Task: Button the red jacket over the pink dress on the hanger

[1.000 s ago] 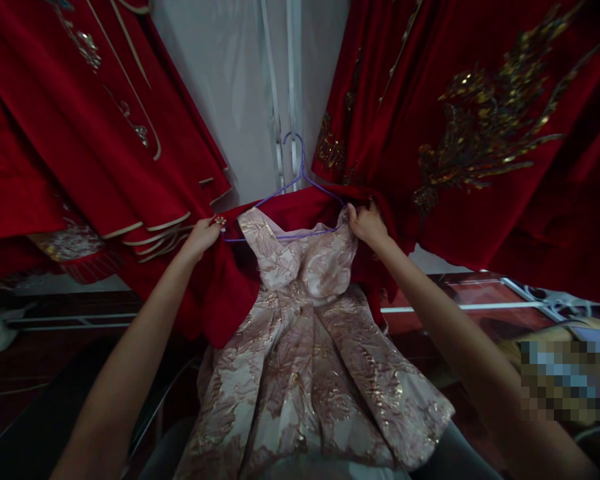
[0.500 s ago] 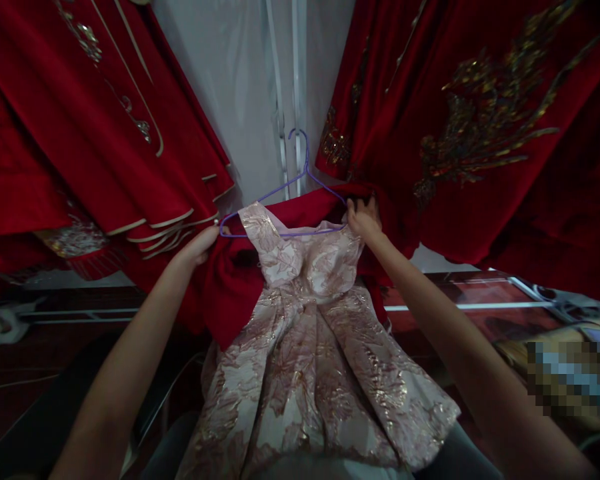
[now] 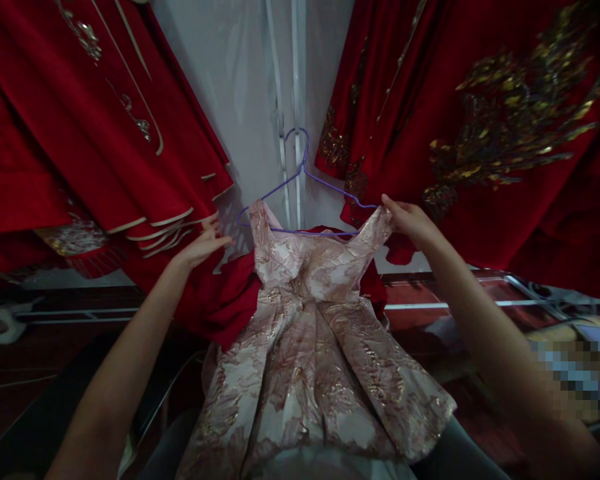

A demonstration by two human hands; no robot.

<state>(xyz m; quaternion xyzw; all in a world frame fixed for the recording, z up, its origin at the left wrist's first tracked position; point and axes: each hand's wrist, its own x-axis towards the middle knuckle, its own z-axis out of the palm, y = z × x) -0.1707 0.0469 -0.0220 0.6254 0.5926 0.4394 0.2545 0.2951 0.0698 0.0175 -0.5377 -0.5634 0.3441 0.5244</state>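
Note:
A pale pink and gold brocade dress (image 3: 305, 333) lies across my lap with its bodice facing up. The purple hanger (image 3: 325, 179) runs through its neckline, hook pointing away from me, a shoulder strap at each end. My right hand (image 3: 411, 221) pinches the dress's right strap at the hanger's right end, whose tip the fingers hide. Off to the left of the hanger, my left hand (image 3: 205, 245) is open, fingers apart, holding nothing. Red cloth (image 3: 225, 297) lies behind and beneath the bodice.
Red garments with gold trim (image 3: 145, 147) hang at the left. More red garments with sequin embroidery (image 3: 500, 127) hang at the right. Between them is a pale wall covering (image 3: 230, 80) with white upright poles (image 3: 296, 73). A white metal rail (image 3: 420, 306) runs low behind the dress.
My left hand has let go of the hanger's left end and opened. My right hand has moved right, drawing the right strap out over the hanger's end. The red cloth behind sits lower.

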